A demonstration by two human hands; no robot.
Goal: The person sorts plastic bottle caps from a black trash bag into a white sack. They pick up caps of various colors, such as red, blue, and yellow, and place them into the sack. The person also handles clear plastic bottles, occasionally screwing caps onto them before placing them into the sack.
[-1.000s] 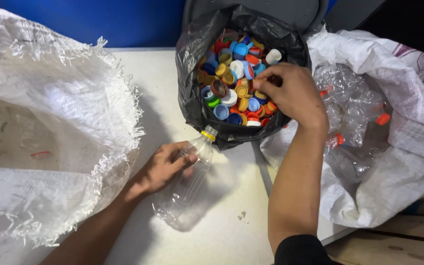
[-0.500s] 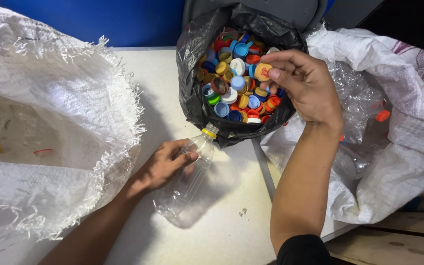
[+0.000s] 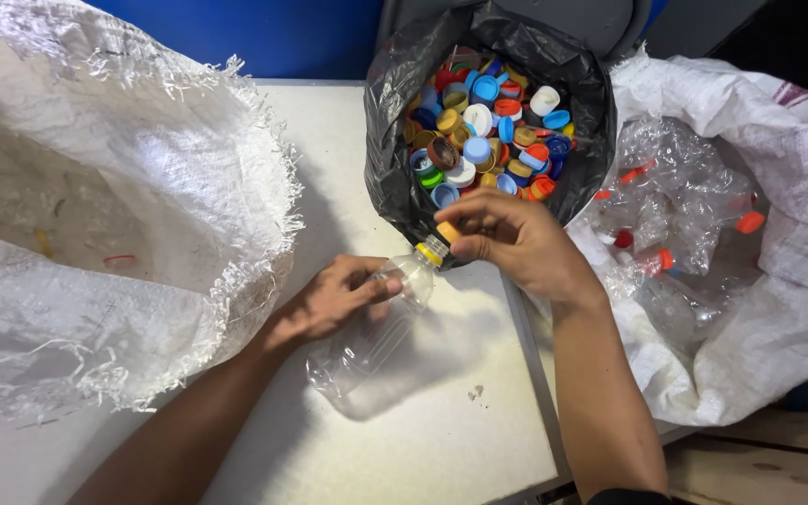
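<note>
The clear, crushed plastic bottle (image 3: 381, 327) lies on the white worktop (image 3: 423, 449), left hand (image 3: 334, 299) closed around it. At its neck, the right hand (image 3: 516, 238) pinches a yellow cap (image 3: 448, 231). Beyond the neck: black bag of coloured caps (image 3: 488, 122).

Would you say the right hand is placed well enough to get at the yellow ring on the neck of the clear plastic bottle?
Probably yes. The right hand hovers at the mouth of the clear plastic bottle, holding an orange cap; the yellow ring lies bare just below its fingertips, while the left hand grips lower down.

hands (image 3: 423, 271), clear bottle (image 3: 371, 327), bag of caps (image 3: 483, 122)
</note>
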